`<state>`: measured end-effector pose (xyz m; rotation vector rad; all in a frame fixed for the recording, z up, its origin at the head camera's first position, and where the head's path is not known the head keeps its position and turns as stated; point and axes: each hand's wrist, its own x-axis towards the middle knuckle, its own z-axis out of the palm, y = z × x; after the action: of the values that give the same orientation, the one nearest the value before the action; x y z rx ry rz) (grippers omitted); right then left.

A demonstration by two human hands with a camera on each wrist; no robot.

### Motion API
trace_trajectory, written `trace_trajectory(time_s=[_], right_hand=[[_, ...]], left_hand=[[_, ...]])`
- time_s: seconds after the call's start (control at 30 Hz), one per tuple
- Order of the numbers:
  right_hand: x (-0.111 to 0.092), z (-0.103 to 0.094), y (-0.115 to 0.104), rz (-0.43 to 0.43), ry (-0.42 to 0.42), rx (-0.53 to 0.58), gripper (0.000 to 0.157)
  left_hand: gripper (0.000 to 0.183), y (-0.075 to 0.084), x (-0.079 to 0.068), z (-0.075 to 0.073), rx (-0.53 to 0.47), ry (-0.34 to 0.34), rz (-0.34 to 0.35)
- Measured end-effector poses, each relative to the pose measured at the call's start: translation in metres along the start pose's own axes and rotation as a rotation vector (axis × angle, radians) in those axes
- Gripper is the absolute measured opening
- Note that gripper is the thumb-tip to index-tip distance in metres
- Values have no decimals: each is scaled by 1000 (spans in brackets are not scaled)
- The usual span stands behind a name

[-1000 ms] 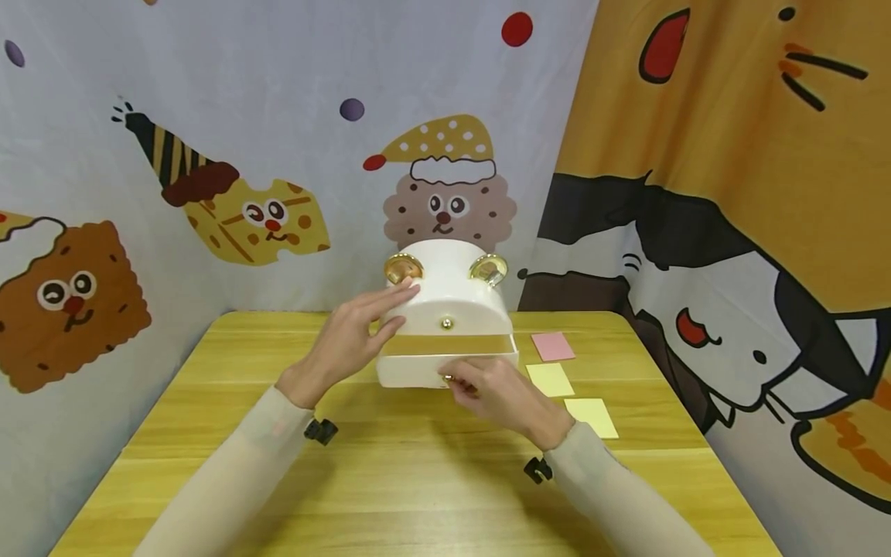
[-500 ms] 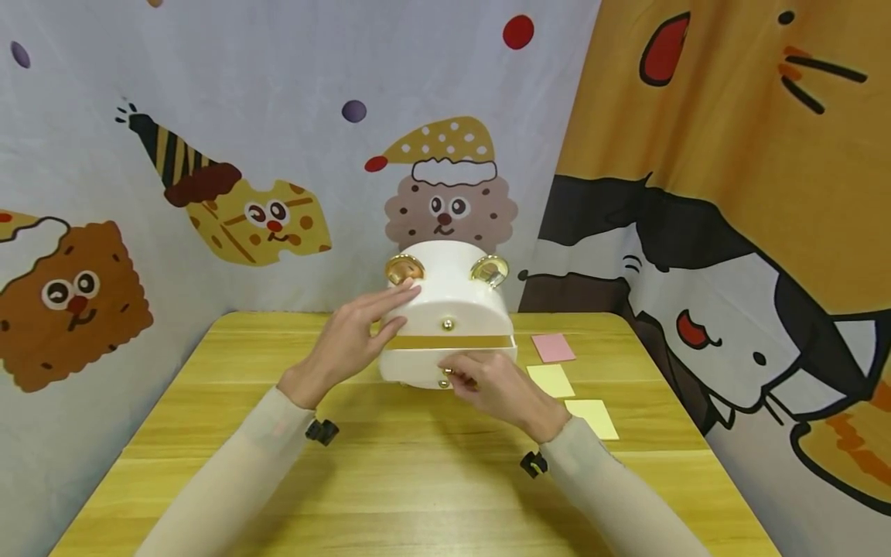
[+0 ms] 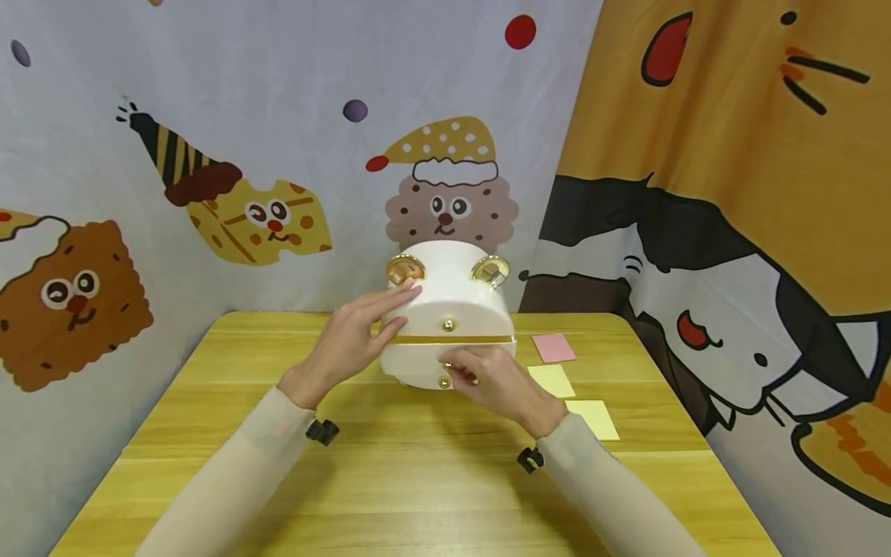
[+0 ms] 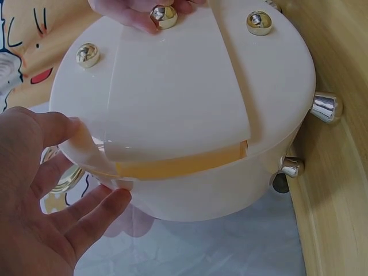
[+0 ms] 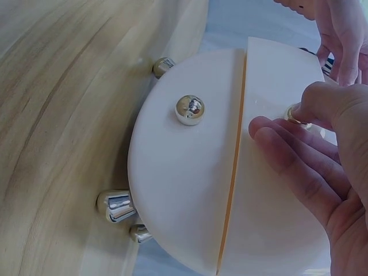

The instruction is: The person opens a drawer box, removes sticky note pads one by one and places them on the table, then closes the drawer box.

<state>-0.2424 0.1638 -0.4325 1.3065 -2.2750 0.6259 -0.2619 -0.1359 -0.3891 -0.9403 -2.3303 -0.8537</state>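
A rounded white storage box (image 3: 452, 290) with gold ear-like cups and gold knobs stands at the table's far side. Its middle drawer (image 3: 414, 360) sticks out slightly, with a narrow gap along its top. My right hand (image 3: 496, 384) pinches that drawer's gold knob (image 5: 292, 115) between thumb and finger, other fingers against the drawer front. My left hand (image 3: 348, 336) rests on the box's upper left, fingers fairly straight and spread, as the left wrist view shows. Below and above the drawer, the lower knob (image 5: 190, 108) and upper knob (image 3: 448, 325) are untouched.
To the right of the box lie a pink sticky note (image 3: 554, 348) and two yellow ones, the nearer yellow note (image 3: 593, 420) partly behind the right wrist. Short gold feet (image 5: 117, 206) hold the box above the wooden table (image 3: 418, 480). Printed curtains hang behind.
The middle drawer has slid back into the box with my right hand on its knob, narrowing the opening. The lower knob has come into view. My left hand has stayed put.
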Motion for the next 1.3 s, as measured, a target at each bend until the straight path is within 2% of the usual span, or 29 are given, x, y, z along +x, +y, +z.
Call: trace_trajectory(time_s=[0.47, 0.77, 1.3], right_hand=[[1, 2, 3, 39, -7, -24, 27], [5, 3, 7, 31, 10, -38, 25], [8, 5, 10, 45, 14, -9, 24]], left_hand=[[53, 0, 0, 1, 13, 1, -9], [53, 2, 1, -1, 8, 0, -18], [53, 1, 0, -1, 11, 4, -20]])
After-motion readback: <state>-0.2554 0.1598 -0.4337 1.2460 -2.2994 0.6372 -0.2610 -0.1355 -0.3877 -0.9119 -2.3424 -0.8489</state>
